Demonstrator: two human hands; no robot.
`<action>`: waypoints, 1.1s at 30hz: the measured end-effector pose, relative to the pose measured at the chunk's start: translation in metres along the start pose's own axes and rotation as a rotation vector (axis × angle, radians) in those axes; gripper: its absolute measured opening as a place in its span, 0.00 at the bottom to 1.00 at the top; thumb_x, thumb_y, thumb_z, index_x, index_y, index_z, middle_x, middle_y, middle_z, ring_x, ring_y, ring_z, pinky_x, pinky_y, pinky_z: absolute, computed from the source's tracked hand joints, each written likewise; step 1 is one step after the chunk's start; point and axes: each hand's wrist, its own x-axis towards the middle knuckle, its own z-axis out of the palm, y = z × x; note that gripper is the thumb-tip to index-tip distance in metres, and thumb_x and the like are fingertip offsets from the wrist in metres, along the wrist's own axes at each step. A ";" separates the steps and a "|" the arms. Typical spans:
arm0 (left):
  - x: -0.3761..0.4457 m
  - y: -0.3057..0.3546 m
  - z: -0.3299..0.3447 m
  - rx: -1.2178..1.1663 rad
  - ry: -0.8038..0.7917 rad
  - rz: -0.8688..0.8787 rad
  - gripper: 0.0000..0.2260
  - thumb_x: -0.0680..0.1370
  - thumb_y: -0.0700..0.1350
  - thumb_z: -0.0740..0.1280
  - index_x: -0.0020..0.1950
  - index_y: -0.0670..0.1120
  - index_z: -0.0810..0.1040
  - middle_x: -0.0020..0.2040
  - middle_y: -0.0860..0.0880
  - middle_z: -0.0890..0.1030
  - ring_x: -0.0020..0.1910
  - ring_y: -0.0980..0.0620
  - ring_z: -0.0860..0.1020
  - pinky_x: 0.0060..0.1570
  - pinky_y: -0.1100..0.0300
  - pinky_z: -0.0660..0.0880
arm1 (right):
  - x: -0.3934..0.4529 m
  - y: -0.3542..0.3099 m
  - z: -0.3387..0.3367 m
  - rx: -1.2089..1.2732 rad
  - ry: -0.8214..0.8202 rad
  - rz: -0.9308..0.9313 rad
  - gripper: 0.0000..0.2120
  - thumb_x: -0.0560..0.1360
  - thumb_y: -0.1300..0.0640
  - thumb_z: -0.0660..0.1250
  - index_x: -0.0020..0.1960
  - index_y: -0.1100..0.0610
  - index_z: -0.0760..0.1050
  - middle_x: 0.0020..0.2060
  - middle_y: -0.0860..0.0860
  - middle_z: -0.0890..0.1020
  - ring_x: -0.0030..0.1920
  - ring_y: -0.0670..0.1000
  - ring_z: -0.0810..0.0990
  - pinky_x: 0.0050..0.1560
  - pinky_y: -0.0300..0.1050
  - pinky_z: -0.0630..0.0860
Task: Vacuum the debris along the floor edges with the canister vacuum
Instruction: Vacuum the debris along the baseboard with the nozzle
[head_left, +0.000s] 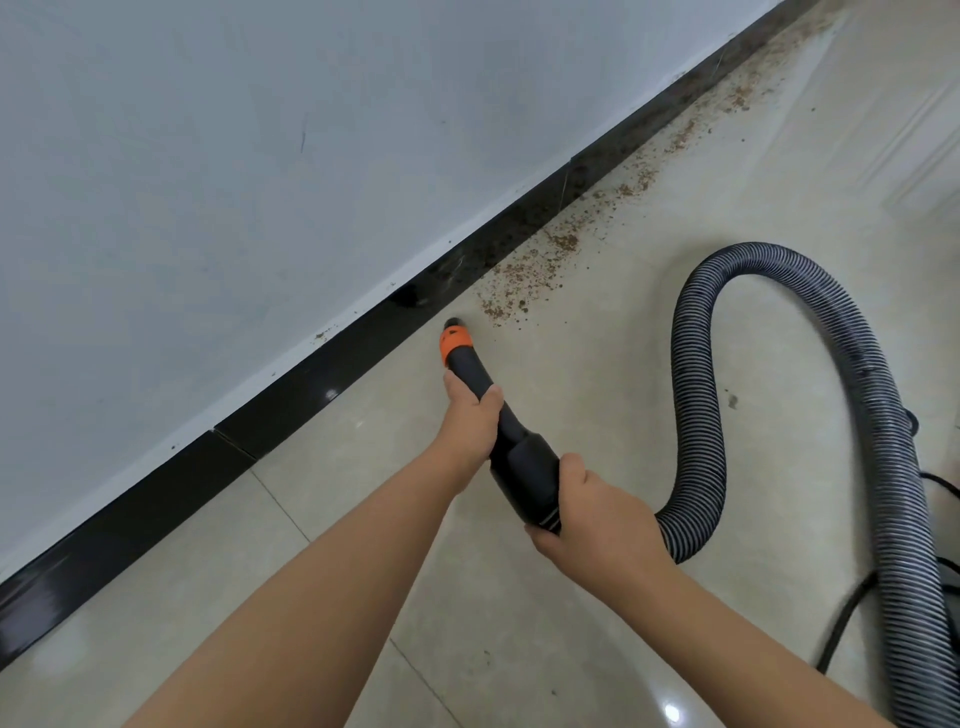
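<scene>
- The black baseboard (291, 384) runs diagonally from lower left to upper right, under a pale wall (208, 156); everything below is placed against it.
- Brown sawdust-like debris (524, 283) lies on the beige tiled floor (597, 364) in a ragged band right along the baseboard's foot, stretching toward the upper right corner, densest just past the nozzle.
- A few crumbs also sit on the baseboard's top edge, near the nozzle's side of it.
- The vacuum nozzle (470, 364), black with an orange collar (454, 343), points at the baseboard; its tip is close to the baseboard's foot, just short of the nearest debris patch.
- The left hand (470, 415) is clenched around the nozzle's narrow tube, nearer the baseboard.
- The right hand (597, 512) grasps the thicker cuff where the nozzle meets the hose, farther from the baseboard.
- The ribbed grey hose (779, 364) loops up and away from the baseboard, then drops to the lower right edge of the view.
- A black cable (852, 613) lies on the floor by the hose's lower run, well away from the baseboard.
- Between the hose loop and the baseboard the tiles are open, apart from the debris.
- A small dark mark (732, 400) sits on the tile inside the hose loop.
</scene>
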 end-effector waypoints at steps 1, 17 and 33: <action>-0.001 0.000 0.005 -0.002 -0.009 0.009 0.28 0.82 0.46 0.54 0.76 0.47 0.43 0.72 0.43 0.62 0.67 0.42 0.66 0.67 0.45 0.66 | -0.003 0.005 -0.002 -0.010 0.004 0.003 0.19 0.76 0.44 0.60 0.58 0.56 0.60 0.53 0.50 0.75 0.47 0.52 0.78 0.34 0.41 0.66; -0.006 0.002 0.056 0.089 -0.176 0.013 0.31 0.82 0.48 0.53 0.75 0.48 0.33 0.73 0.44 0.60 0.68 0.43 0.65 0.68 0.47 0.64 | -0.023 0.047 -0.004 0.000 0.012 0.110 0.20 0.76 0.42 0.59 0.49 0.52 0.51 0.53 0.47 0.75 0.44 0.50 0.77 0.30 0.38 0.63; -0.002 0.006 0.060 0.115 -0.129 0.023 0.30 0.82 0.47 0.53 0.76 0.48 0.36 0.73 0.44 0.60 0.68 0.43 0.66 0.67 0.47 0.65 | -0.018 0.050 -0.003 0.045 0.017 0.116 0.18 0.76 0.43 0.60 0.54 0.54 0.57 0.53 0.49 0.75 0.41 0.49 0.70 0.27 0.37 0.60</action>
